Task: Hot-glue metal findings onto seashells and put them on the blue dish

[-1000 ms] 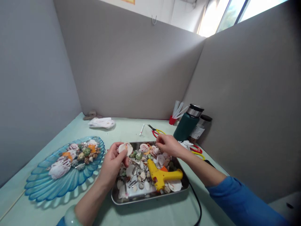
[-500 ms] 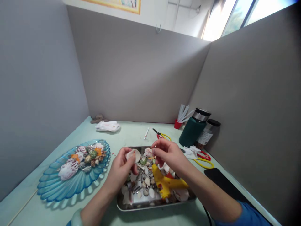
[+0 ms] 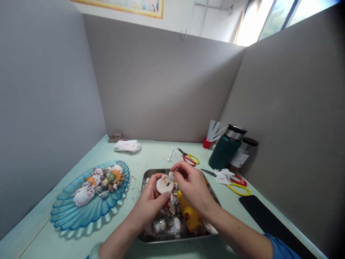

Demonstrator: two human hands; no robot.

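Note:
In my left hand [image 3: 154,197] a pale scallop shell [image 3: 163,185] is held between thumb and fingers, its hollow side showing with a small reddish spot. My right hand [image 3: 190,185] is closed in a pinch on a small, thin metal piece [image 3: 169,182], which lies against or just over the shell; its exact kind is too small to make out. Both hands are above a metal tray [image 3: 159,240] of loose shells and small metal bits. A yellow glue gun [image 3: 188,214] rests in the tray, partly covered by my right hand.
To the left, a blue scalloped dish [image 3: 88,216] bears several shells. Beyond the tray are red-and-yellow scissors [image 3: 191,158] and a white stick [image 3: 170,154]. Larger scissors [image 3: 239,186], crumpled tissue [image 3: 224,176], a green bottle [image 3: 225,151] and a black phone-like slab [image 3: 269,223] stand or lie right.
My hands have come together. The right one has brought the metal piece leftward to the shell, and the left has moved right, turning the shell's hollow toward me. The view has shifted slightly.

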